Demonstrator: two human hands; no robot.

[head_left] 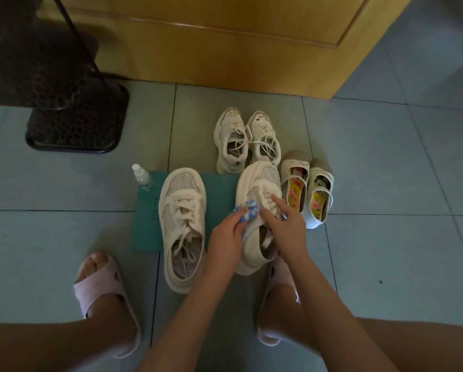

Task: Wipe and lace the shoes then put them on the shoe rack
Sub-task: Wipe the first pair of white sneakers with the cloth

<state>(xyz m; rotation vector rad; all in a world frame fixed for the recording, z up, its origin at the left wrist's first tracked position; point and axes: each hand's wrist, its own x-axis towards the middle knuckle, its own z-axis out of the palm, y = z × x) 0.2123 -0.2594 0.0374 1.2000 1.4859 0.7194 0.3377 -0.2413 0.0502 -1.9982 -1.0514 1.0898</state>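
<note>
On the green mat (221, 189) on the tiled floor (63, 183), the left hand (225, 238) grips a blue-and-white cloth (247, 214) against the tilted cream sneaker (254, 181), which the right hand (286, 229) holds at its opening, forefinger straight along the laces (268, 194), with the other sneaker (183, 210) just beside it.

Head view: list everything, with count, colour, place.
Platform sneakers: 2, cream; resting sneaker on mat, held sneaker tilted.
Cloth: 1, blue-white, against held sneaker.
Mat: 1, green, under resting sneaker.
Spray bottle: 1, clear, mat's far-left corner.
Laced trainers: 2, white, beyond mat.
Strap shoes: 2, white, right of held sneaker.
Stand base: 1, black, far left.
Wood panel: 1, yellow, far side.
Slippers: 2, pink, on feet.
Left grip: holds cloth.
Right grip: grips held sneaker.
</note>
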